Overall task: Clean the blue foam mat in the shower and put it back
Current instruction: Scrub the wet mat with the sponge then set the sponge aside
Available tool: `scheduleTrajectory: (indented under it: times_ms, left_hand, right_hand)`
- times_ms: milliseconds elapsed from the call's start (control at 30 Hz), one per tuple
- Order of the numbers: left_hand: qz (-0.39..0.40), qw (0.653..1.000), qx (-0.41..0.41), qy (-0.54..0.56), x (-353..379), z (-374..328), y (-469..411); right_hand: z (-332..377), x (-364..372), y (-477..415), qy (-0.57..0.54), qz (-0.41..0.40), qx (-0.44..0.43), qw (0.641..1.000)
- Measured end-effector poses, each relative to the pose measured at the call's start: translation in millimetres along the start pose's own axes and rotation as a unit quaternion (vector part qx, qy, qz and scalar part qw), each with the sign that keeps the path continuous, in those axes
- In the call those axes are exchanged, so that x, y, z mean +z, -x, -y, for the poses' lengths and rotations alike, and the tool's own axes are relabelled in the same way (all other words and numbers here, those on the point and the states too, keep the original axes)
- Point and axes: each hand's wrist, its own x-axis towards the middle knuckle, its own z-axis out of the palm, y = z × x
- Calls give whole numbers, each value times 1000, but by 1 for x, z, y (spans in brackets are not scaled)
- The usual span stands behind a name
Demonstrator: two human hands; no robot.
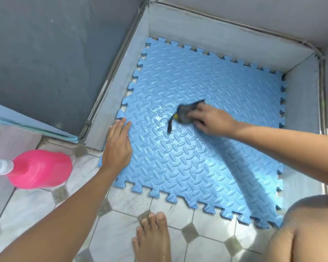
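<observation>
A pink bottle [42, 168] stands well left of the left hand [117, 146]. Its fingers lie straight and close together, pressing down the blue foam mat [178, 163] in the shower [197, 35]. Right of them, the right hand [210, 118] curls its fingers round a gray cloth [186, 111].

grey shower walls [206, 27]; pale octagon floor tiles [121, 239], small dark insets.

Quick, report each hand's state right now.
Left hand: open, fingers straight, resting flat on the blue foam mat.
Right hand: closed, gripping a grey scrubber against the mat.
</observation>
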Motion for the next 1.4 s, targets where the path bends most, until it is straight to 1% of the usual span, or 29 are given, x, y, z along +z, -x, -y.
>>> scheduleTrajectory:
  times_ms: [33,67,100,133,167,200,267,333,367,400,467,500,567,633,700,767,800,833,867,900,933,1000,1067,1100,1133,1200,1267,1333,1400]
  left_hand:
    - [-1,1000,1,1,0,0,0]
    - [0,1000,-1,2,-1,0,0]
    - [1,1000,-5,4,-1,0,0]
    - [3,1000,-8,6,-2,-1,0]
    - [3,1000,-9,7,-2,-1,0]
    - [3,1000,-8,8,-2,-1,0]
    - [5,1000,-3,9,-3,0,-1]
    - [11,1000,-1,8,-3,1,0]
    - [13,1000,-2,6,-3,2,0]
    - [13,1000,-3,5,-3,3,0]
    - [10,1000,-2,4,-3,2,1]
    - [7,1000,-2,2,-3,2,0]
    - [4,1000,-5,-2,-3,1,-1]
    - [4,1000,-5,-6,-1,0,-1]
    - [3,1000,-2,-8,0,1,0]
    - [1,1000,2,-10,2,4,0]
    - [-3,1000,6,-12,4,5,0]
    - [-8,1000,11,-13,5,6,-1]
    - [-10,1000,13,-15,6,6,-2]
    - [-10,1000,10,-18,7,6,-3]
    - [-8,1000,6,-21,7,6,-3]
    - [-8,1000,7,-23,6,4,-2]
    - [-9,1000,9,-25,5,3,-1]
    - [-8,1000,7,-26,5,2,-1]
    - [-8,1000,5,-26,5,1,-1]
    - [-7,1000,1,-24,4,-2,0]
    - [-5,1000,3,-23,4,-2,-1]
    - [3,1000,2,-19,3,-1,-2]
    - [10,1000,-2,-17,1,0,-1]
  right_hand:
    - [-14,-6,-15,-4,-25,106,994]
    - [-22,-11,-29,-15,-40,199,979]
    - [-22,-14,-41,-27,-50,263,963]
    - [-13,-15,-50,-27,-58,282,957]
    - [1,-12,-54,-21,-66,257,964]
    - [20,-8,-54,-12,-71,199,977]
    - [65,4,-36,-13,-45,30,998]
    - [101,13,-2,4,26,-151,988]
    - [110,12,17,11,82,-219,972]
    - [111,9,38,6,146,-262,954]
    - [92,-3,76,2,256,-299,919]
    - [72,-13,90,7,297,-301,906]
    - [20,-30,113,31,344,-260,902]
    - [-34,-43,127,40,314,-138,939]
    - [-74,-52,133,36,226,37,973]
    - [-91,-48,133,22,131,190,973]
    - [-88,-40,131,15,92,235,968]
    - [-79,-31,128,9,64,255,965]
    - [-63,-23,126,3,46,248,968]
    - [-45,-16,124,-8,40,219,975]
    - [-24,-12,123,-21,40,163,986]
    - [15,-5,120,-27,62,-18,998]
    - [43,-2,110,-6,98,-218,971]
    - [52,1,100,3,103,-284,953]
    - [59,5,87,10,100,-319,943]
    - [64,11,50,16,76,-314,946]
    - [59,14,5,18,35,-270,962]
    - [49,11,-37,-6,-5,-186,983]
    - [31,4,-65,-57,-42,-47,996]
